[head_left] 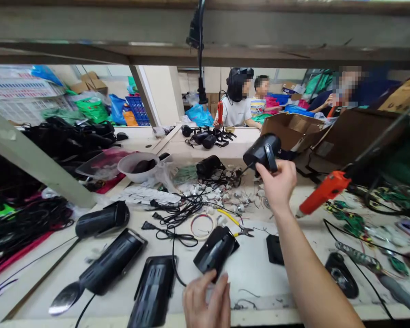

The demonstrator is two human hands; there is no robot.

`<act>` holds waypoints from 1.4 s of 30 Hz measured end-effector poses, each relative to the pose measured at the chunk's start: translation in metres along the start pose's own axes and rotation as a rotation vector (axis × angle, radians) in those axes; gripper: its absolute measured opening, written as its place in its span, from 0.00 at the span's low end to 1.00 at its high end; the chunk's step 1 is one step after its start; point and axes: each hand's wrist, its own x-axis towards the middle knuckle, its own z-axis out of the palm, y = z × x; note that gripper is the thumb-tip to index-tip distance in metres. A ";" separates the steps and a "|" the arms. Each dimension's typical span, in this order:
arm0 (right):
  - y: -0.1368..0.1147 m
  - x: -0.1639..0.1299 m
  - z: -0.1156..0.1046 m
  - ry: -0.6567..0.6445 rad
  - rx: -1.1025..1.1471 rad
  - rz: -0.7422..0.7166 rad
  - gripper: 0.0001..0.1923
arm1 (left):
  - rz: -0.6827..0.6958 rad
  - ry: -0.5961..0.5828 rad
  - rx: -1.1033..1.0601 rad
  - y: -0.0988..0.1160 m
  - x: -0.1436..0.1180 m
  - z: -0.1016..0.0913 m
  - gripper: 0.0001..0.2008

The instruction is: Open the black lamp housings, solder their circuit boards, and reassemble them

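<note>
Head view: right hand [279, 184] is clamped on a black casing [262, 152], raised over the table [253, 269]; left hand [207, 303] grips another black housing [215, 250] just above it.

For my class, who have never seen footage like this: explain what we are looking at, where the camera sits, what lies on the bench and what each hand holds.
There is one picture, taken by a camera worn on a person's head, looking down at their own bare hands. The right hand is raised and grips a black round housing. The left hand holds a flat black casing low over the workbench. On the bench lie more black casings, tangled black cables, yellow-handled pliers and an orange tool. Other people sit at a farther table.
</note>
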 end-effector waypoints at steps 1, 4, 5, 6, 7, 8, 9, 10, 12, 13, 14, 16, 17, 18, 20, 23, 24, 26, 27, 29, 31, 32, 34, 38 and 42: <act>-0.001 -0.017 -0.019 0.035 0.042 -0.038 0.14 | 0.046 -0.007 0.041 -0.001 0.007 0.002 0.19; 0.002 -0.064 -0.067 0.003 0.097 -0.116 0.14 | 0.103 -0.182 0.072 -0.011 0.030 0.003 0.29; 0.004 -0.077 -0.079 -0.040 0.097 -0.122 0.14 | 0.099 -0.225 0.040 -0.016 0.037 0.003 0.30; 0.008 -0.090 -0.089 -0.080 0.095 -0.119 0.14 | 0.081 -0.245 0.016 -0.022 0.044 0.002 0.30; 0.012 -0.102 -0.098 -0.119 0.091 -0.108 0.14 | 0.056 -0.243 0.005 -0.028 0.049 0.001 0.29; 0.016 -0.113 -0.105 -0.151 0.087 -0.094 0.14 | 0.026 -0.223 -0.002 -0.034 0.053 0.000 0.27; 0.020 -0.123 -0.111 -0.180 0.086 -0.083 0.15 | -0.004 -0.200 -0.003 -0.040 0.057 0.000 0.25; 0.023 -0.134 -0.116 -0.208 0.088 -0.079 0.15 | -0.030 -0.182 -0.003 -0.044 0.060 -0.001 0.24; 0.028 -0.153 -0.121 -0.268 0.103 -0.090 0.16 | -0.068 -0.188 -0.010 -0.051 0.066 -0.001 0.24; 0.028 -0.162 -0.122 -0.300 0.115 -0.102 0.16 | -0.078 -0.204 -0.007 -0.052 0.069 -0.002 0.25; 0.028 -0.170 -0.122 -0.326 0.126 -0.115 0.16 | -0.082 -0.216 0.005 -0.051 0.071 -0.003 0.25; 0.026 -0.183 -0.120 -0.362 0.149 -0.132 0.16 | -0.074 -0.191 0.048 -0.044 0.074 -0.006 0.24; 0.025 -0.188 -0.119 -0.372 0.156 -0.139 0.16 | -0.061 -0.149 0.059 -0.038 0.073 -0.009 0.22; 0.024 -0.193 -0.118 -0.378 0.162 -0.145 0.15 | -0.041 -0.102 0.043 -0.030 0.071 -0.013 0.19; 0.026 -0.198 -0.118 -0.381 0.168 -0.153 0.15 | -0.001 -0.075 -0.096 -0.011 0.063 -0.018 0.14; 0.034 -0.202 -0.120 -0.390 0.160 -0.144 0.16 | 0.014 -0.300 -0.397 0.015 0.045 -0.019 0.18; 0.038 -0.202 -0.121 -0.393 0.150 -0.137 0.16 | 0.009 -0.385 -0.443 0.019 0.039 -0.017 0.20; 0.044 -0.202 -0.123 -0.396 0.128 -0.122 0.16 | 0.009 -0.486 -0.441 0.021 0.032 -0.011 0.16; 0.046 -0.201 -0.124 -0.399 0.123 -0.117 0.16 | 0.021 -0.507 -0.413 0.018 0.030 -0.007 0.12; 0.048 -0.200 -0.126 -0.433 0.127 -0.108 0.15 | 0.063 -0.525 -0.338 0.007 0.030 -0.001 0.12; 0.048 -0.198 -0.127 -0.482 0.137 -0.085 0.12 | 0.090 -0.533 -0.263 -0.004 0.034 0.001 0.14; 0.047 -0.198 -0.127 -0.510 0.143 -0.069 0.10 | 0.082 -0.542 -0.240 -0.008 0.037 0.001 0.15; 0.044 -0.197 -0.126 -0.548 0.147 -0.032 0.12 | 0.025 -0.569 -0.246 -0.010 0.043 -0.004 0.19; 0.041 -0.198 -0.126 -0.570 0.118 0.008 0.22 | -0.086 -0.557 -0.358 0.011 0.050 -0.015 0.34; 0.042 -0.201 -0.128 -0.594 0.123 0.046 0.21 | -0.052 -0.539 -0.418 0.041 0.052 -0.008 0.37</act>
